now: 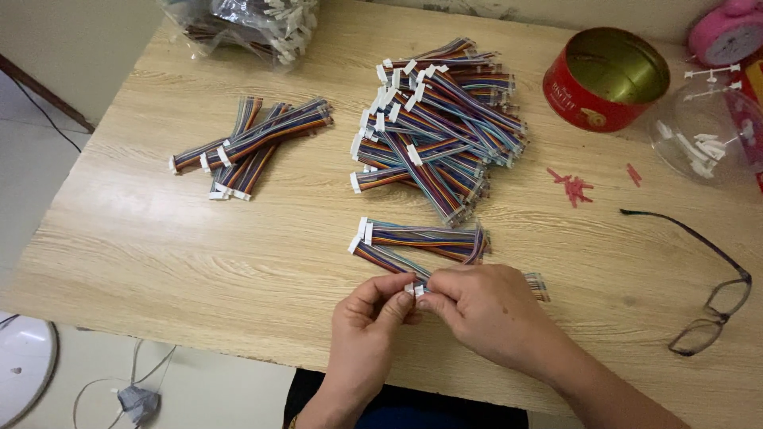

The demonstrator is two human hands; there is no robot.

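My left hand [367, 318] and my right hand [481, 306] meet near the table's front edge, both pinching the white connector end of a short rainbow ribbon cable [537, 284]. The cable's far end sticks out to the right of my right hand. Just beyond my hands lie a few more ribbon cables [421, 238] side by side. A big loose pile of the same cables [437, 127] sits at the table's middle back. A smaller pile of cables [254, 143] lies to the left.
The wooden table [199, 262] also bears a red round tin [608, 79] lying open, a clear plastic dome with white parts [703, 135], small red bits [572, 187], black eyeglasses [711, 286] at the right, and a plastic bag of cables [246, 24] at the back left.
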